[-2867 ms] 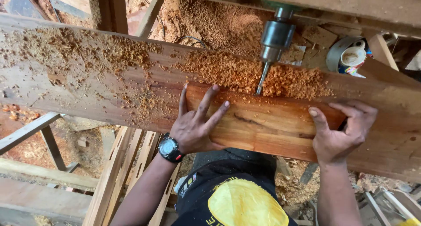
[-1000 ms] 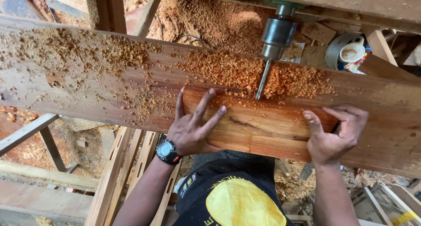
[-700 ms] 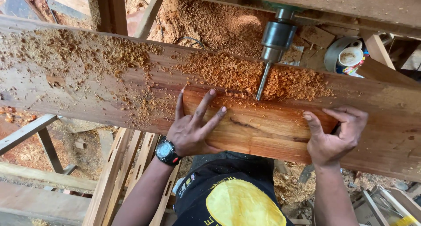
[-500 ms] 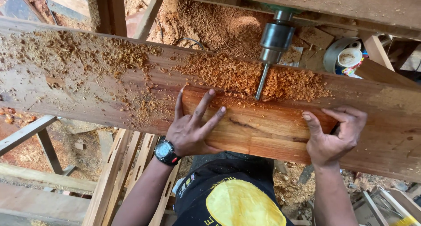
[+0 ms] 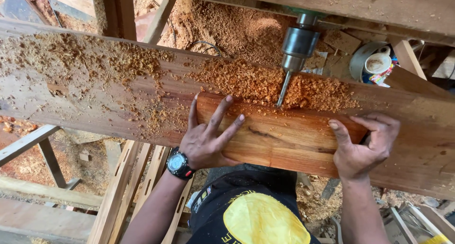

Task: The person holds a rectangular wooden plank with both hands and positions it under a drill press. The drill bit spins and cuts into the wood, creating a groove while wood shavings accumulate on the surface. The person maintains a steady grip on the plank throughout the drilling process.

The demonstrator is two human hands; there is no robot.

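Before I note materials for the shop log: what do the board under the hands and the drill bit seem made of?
The board looks like solid reddish hardwood, smooth-planed, with visible grain streaks. The drill bit and its chuck look like bare grey metal, probably steel, with a dull sheen. The shavings appear to be the same wood.

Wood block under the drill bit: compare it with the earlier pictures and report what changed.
Very little. The wood block sits a touch lower against the drill bit. Nothing was let go: the left hand stays spread flat on it, the right hand still grips its end, and shavings lie behind as before.
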